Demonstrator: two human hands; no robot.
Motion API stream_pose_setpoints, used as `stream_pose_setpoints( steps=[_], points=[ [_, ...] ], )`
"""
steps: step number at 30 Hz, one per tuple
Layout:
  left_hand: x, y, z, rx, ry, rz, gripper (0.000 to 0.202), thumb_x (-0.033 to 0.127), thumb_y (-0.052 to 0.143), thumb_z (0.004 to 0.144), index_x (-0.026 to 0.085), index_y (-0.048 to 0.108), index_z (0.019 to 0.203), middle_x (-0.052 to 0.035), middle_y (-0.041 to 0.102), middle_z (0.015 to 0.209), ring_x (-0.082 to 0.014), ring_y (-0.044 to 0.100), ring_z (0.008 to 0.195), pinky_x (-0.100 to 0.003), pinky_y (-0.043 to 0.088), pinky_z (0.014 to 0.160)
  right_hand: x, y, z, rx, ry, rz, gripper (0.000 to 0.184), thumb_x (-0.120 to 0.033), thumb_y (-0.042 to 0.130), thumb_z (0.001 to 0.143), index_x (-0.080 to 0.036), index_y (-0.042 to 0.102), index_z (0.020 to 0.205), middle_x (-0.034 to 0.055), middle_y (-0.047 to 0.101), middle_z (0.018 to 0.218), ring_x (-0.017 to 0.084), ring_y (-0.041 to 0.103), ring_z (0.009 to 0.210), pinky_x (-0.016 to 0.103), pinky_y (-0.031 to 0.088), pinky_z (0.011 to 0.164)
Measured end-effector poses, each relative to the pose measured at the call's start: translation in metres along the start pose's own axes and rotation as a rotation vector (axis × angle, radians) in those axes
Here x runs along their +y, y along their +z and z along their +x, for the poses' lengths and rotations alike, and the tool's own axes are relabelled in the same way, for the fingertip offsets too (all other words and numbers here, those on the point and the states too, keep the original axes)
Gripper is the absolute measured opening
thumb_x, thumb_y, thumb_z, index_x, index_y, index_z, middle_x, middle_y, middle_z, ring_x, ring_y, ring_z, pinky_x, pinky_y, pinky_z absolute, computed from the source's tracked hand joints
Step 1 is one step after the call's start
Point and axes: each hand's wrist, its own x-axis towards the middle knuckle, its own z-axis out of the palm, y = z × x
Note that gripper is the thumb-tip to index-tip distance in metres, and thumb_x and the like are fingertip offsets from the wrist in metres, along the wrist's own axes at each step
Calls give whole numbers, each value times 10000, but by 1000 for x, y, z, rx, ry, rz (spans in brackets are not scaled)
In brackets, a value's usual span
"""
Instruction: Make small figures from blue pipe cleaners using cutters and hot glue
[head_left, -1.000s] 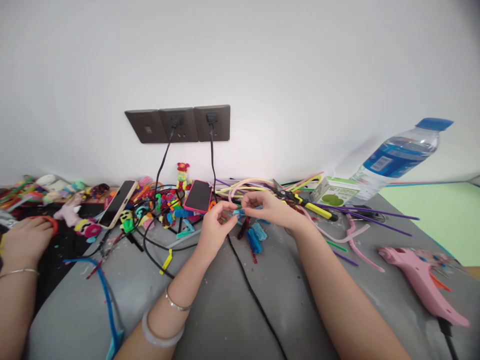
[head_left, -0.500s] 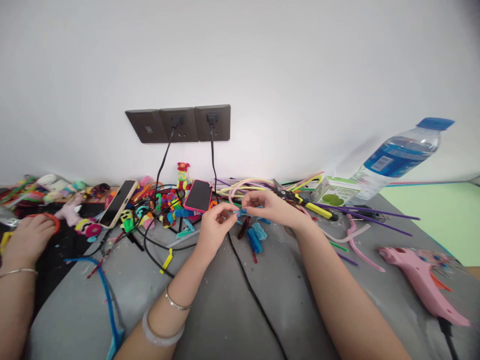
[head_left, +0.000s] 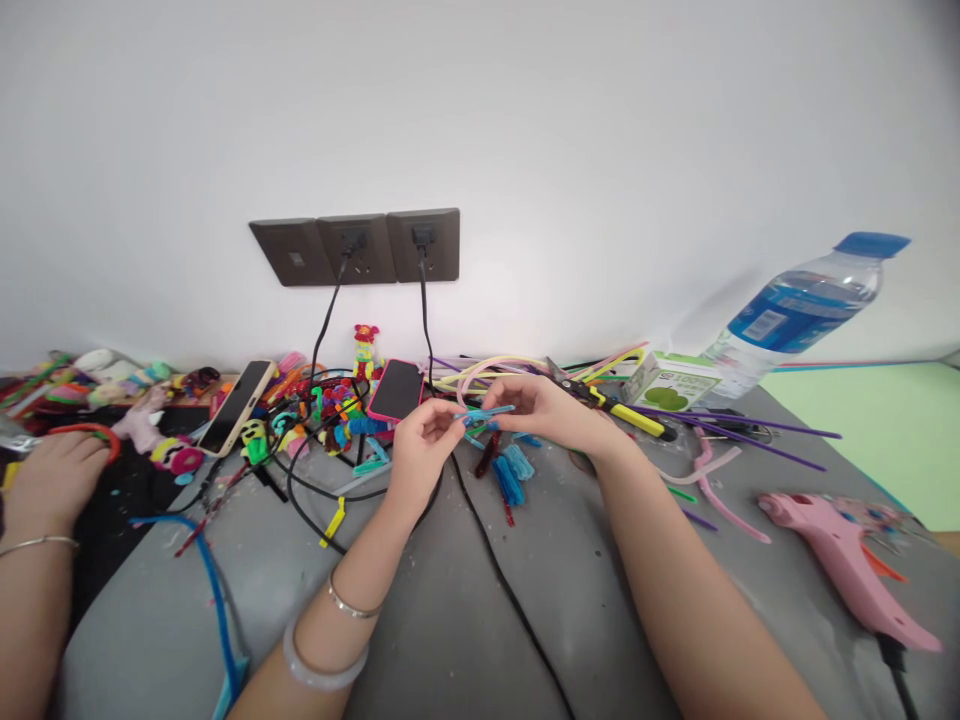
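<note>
A short light-blue pipe cleaner piece (head_left: 487, 411) spans the gap between my two hands above the grey table (head_left: 450, 620). My left hand (head_left: 425, 450) is closed in a pinch on its left end. On the right, my right hand (head_left: 540, 412) has thumb and fingers pinched about the other end. Just below my hands lie cut blue pipe cleaner bundles (head_left: 510, 480) and a dark red piece (head_left: 487, 455). A phone with a pink case (head_left: 397, 391) rests behind my left hand.
Pliers with yellow handles (head_left: 634, 414), a juice box (head_left: 671, 383) and a water bottle (head_left: 802, 310) stand right. A pink glue gun (head_left: 847, 570) lies near the right edge. Black cables (head_left: 495, 570) cross the table. Another person's hand (head_left: 56, 480) holds orange-handled scissors (head_left: 109, 437) at left.
The blue piece between my fingers has turned and now shows as a longer, nearly level strip. My fingers have shifted slightly; the other person's hand stays about where it was.
</note>
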Motion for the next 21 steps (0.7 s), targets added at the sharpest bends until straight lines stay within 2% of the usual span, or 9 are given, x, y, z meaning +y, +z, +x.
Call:
stream_pose_setpoints(
  steps=[5, 10, 14, 21],
  points=[
    [1, 1, 0, -9, 6, 4, 143, 282, 711, 760, 179, 673, 851, -30, 688, 801, -144, 633, 721, -247, 516, 667, -2, 6, 2, 37, -10, -42, 222, -372, 715, 785, -169, 630, 816, 32, 647, 840, 147, 611, 736, 275, 512, 677],
    [3, 2, -1, -22, 56, 60, 190, 240, 707, 765, 190, 674, 945, -40, 705, 869, -151, 651, 767, -247, 525, 698, -3, 7, 3, 63, -6, -72, 197, -346, 708, 777, -172, 616, 758, 28, 647, 794, 144, 599, 699, 267, 500, 645],
    [4, 2, -2, -9, 60, 110, 129, 250, 709, 773, 189, 703, 886, -37, 704, 817, -158, 656, 739, -245, 528, 668, -4, 6, 2, 54, 8, -38, 199, -347, 713, 771, -171, 621, 757, 21, 652, 783, 136, 595, 677, 264, 488, 644],
    [2, 0, -3, 26, 33, -3, 162, 325, 743, 765, 183, 722, 841, -42, 736, 817, -170, 691, 721, -290, 580, 700, -8, 3, -1, 15, 41, 53, 236, -375, 731, 784, -160, 642, 826, 23, 659, 783, 126, 610, 644, 260, 502, 622]
  ],
)
